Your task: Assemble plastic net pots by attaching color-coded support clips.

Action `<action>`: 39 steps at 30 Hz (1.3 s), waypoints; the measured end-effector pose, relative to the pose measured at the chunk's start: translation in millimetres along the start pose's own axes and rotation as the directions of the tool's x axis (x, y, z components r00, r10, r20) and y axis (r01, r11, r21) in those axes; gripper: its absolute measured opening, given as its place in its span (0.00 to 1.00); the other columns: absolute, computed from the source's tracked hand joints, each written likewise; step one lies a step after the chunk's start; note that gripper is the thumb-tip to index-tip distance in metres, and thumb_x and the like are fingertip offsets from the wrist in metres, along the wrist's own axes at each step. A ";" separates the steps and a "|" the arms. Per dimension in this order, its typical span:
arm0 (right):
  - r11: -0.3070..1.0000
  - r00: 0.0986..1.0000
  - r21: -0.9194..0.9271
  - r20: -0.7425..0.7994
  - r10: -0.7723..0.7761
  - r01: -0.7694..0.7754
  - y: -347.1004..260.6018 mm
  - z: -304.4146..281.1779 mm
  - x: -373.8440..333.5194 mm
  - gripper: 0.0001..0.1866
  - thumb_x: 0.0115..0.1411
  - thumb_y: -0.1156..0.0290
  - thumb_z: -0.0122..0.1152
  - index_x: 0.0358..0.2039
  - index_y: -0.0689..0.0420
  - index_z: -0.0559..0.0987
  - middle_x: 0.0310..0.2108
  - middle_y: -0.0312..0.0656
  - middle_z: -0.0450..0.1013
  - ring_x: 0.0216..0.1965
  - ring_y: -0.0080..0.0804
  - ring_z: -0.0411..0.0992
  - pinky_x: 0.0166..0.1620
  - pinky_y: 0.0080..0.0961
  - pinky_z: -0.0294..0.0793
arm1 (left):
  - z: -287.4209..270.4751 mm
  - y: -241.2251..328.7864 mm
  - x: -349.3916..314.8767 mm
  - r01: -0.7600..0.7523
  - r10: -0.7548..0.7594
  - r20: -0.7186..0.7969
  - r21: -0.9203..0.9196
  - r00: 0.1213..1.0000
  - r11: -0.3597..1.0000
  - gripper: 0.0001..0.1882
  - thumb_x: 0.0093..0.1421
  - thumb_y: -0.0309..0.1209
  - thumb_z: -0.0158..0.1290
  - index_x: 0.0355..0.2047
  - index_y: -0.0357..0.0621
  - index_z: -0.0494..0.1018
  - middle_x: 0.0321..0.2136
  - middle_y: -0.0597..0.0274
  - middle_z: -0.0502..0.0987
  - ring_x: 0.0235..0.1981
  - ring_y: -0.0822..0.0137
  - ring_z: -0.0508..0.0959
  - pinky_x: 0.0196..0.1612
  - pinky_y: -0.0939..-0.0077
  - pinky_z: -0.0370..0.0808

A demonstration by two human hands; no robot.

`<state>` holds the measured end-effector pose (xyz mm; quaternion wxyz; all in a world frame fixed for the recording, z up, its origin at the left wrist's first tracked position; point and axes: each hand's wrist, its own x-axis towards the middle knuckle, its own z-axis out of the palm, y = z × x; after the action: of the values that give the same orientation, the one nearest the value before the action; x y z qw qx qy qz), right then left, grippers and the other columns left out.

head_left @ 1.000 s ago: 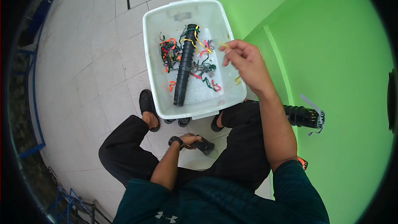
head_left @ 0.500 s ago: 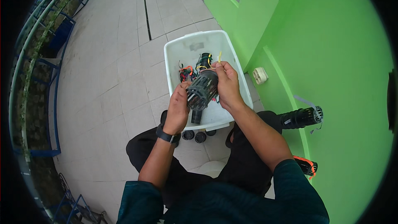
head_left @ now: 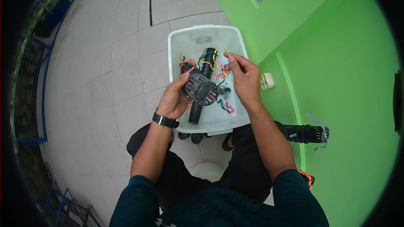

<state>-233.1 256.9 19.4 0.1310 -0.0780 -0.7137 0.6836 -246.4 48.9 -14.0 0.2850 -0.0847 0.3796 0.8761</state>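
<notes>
Black plastic pot [head_left: 202,90], slotted at its end, is held over the tub [head_left: 237,115], tilted with the slotted end toward the wearer. The left hand [head_left: 174,96] has it from the left side; its fingers are curled around the wall, the thumb along the top, and part of the grip is hidden behind the pot. The right hand [head_left: 246,77] is near but apart from the pot. Its thumb and forefinger are closed in a pinch on a thin yellow strip [head_left: 227,52], one end of which stands up above the fingertips.

Below the pot, a black stack [head_left: 195,111] lies lengthwise in the white tub, partly covered by the pot. Yellow and green strips lie across its far end. To its left is a tangled heap [head_left: 188,65] of orange and dark strips; to its right are loose green and pink ones.

Further black pots [head_left: 196,138] stand on the tiled floor [head_left: 101,80] at the tub's near edge. To the right, by the green wall [head_left: 345,80], are a second stack [head_left: 306,134] with a grey strip and, nearer, a black item [head_left: 306,178] with an orange strip. A cream box [head_left: 267,81] adjoins the wall.
</notes>
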 end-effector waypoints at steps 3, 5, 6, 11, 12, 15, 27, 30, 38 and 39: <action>0.998 0.997 0.055 0.070 -0.040 0.037 2.9 15.6 -12.1 0.12 0.64 0.70 0.61 0.44 0.63 0.82 0.27 0.33 0.75 0.28 0.14 0.68 0.31 0.14 0.67 | -22.9 5.9 11.6 -0.035 0.038 -0.062 0.039 0.997 0.999 0.18 0.70 0.41 0.47 0.52 0.43 0.72 0.42 0.63 0.80 0.44 0.68 0.79 0.53 0.63 0.73; 0.988 0.986 -0.042 0.080 -0.145 0.148 8.8 19.9 -12.5 0.12 0.63 0.69 0.63 0.43 0.63 0.83 0.27 0.33 0.75 0.24 0.13 0.67 0.26 0.13 0.65 | -20.7 11.5 12.9 -0.032 0.034 -0.085 0.030 0.996 0.999 0.18 0.69 0.41 0.48 0.53 0.44 0.71 0.44 0.62 0.79 0.46 0.67 0.78 0.55 0.61 0.72; 0.994 0.993 -0.051 0.067 -0.094 0.097 7.9 20.8 -16.0 0.11 0.64 0.69 0.63 0.43 0.63 0.83 0.28 0.34 0.77 0.23 0.13 0.67 0.24 0.14 0.65 | -17.6 14.8 10.7 -0.030 0.030 -0.075 -0.007 0.997 1.000 0.19 0.68 0.40 0.49 0.54 0.43 0.70 0.45 0.61 0.79 0.47 0.66 0.78 0.55 0.61 0.71; 0.999 0.999 0.028 0.038 -0.020 0.018 2.9 26.5 -13.8 0.11 0.64 0.70 0.62 0.42 0.64 0.83 0.31 0.36 0.79 0.22 0.13 0.66 0.21 0.15 0.64 | -15.2 14.5 7.9 -0.159 0.149 0.079 0.137 0.986 0.978 0.23 0.64 0.36 0.53 0.57 0.39 0.67 0.48 0.58 0.78 0.49 0.63 0.77 0.56 0.60 0.70; 0.997 0.998 0.061 0.049 -0.046 0.043 2.1 26.4 -12.4 0.11 0.64 0.70 0.62 0.41 0.65 0.82 0.30 0.36 0.79 0.22 0.13 0.67 0.21 0.14 0.64 | -16.3 14.7 7.5 -0.165 0.157 0.068 0.128 0.985 0.978 0.24 0.64 0.35 0.55 0.57 0.37 0.67 0.49 0.57 0.78 0.50 0.63 0.77 0.57 0.59 0.70; 0.991 0.993 0.092 0.052 -0.107 0.102 4.7 20.2 -7.2 0.11 0.64 0.71 0.61 0.41 0.65 0.82 0.31 0.37 0.80 0.23 0.13 0.69 0.23 0.14 0.66 | -15.3 14.6 8.0 -0.158 0.152 0.071 0.075 0.986 0.985 0.25 0.63 0.35 0.56 0.57 0.36 0.67 0.50 0.55 0.77 0.52 0.61 0.76 0.59 0.56 0.70; 0.998 0.984 0.025 0.168 -0.065 0.061 -3.7 -1.7 -6.0 0.07 0.62 0.75 0.58 0.32 0.66 0.81 0.30 0.42 0.81 0.30 0.18 0.75 0.33 0.18 0.73 | -13.1 17.7 5.8 -0.189 0.188 0.165 -0.007 0.968 0.982 0.23 0.65 0.39 0.52 0.55 0.38 0.69 0.52 0.52 0.76 0.53 0.56 0.76 0.59 0.49 0.70; 0.999 0.982 0.000 0.187 -0.037 0.037 -4.9 -2.2 -6.7 0.07 0.60 0.75 0.60 0.30 0.66 0.81 0.27 0.39 0.79 0.29 0.18 0.74 0.34 0.18 0.73 | -13.3 17.5 4.6 -0.194 0.191 0.175 -0.001 0.966 0.981 0.23 0.64 0.38 0.52 0.55 0.38 0.69 0.51 0.51 0.76 0.53 0.56 0.76 0.59 0.49 0.70; 0.994 0.979 -0.034 0.179 -0.097 0.105 -4.2 -3.3 -6.4 0.07 0.56 0.74 0.64 0.26 0.66 0.81 0.21 0.36 0.77 0.25 0.17 0.73 0.30 0.19 0.72 | -12.4 14.8 6.3 -0.193 0.189 0.183 0.004 0.965 0.981 0.22 0.64 0.36 0.53 0.55 0.38 0.68 0.51 0.53 0.77 0.52 0.59 0.76 0.58 0.53 0.71; 0.993 0.977 -0.040 0.186 -0.101 0.110 -4.8 -3.4 -6.6 0.07 0.56 0.74 0.63 0.26 0.66 0.81 0.21 0.36 0.77 0.26 0.17 0.73 0.31 0.19 0.73 | -13.3 14.6 6.6 -0.189 0.185 0.186 0.002 0.965 0.982 0.22 0.63 0.36 0.53 0.55 0.38 0.69 0.51 0.53 0.77 0.52 0.59 0.76 0.58 0.53 0.71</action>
<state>-225.5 258.0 23.7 0.0986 0.0202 -0.7428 0.6619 -260.9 34.3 -16.7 0.2358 0.0359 0.3664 0.8993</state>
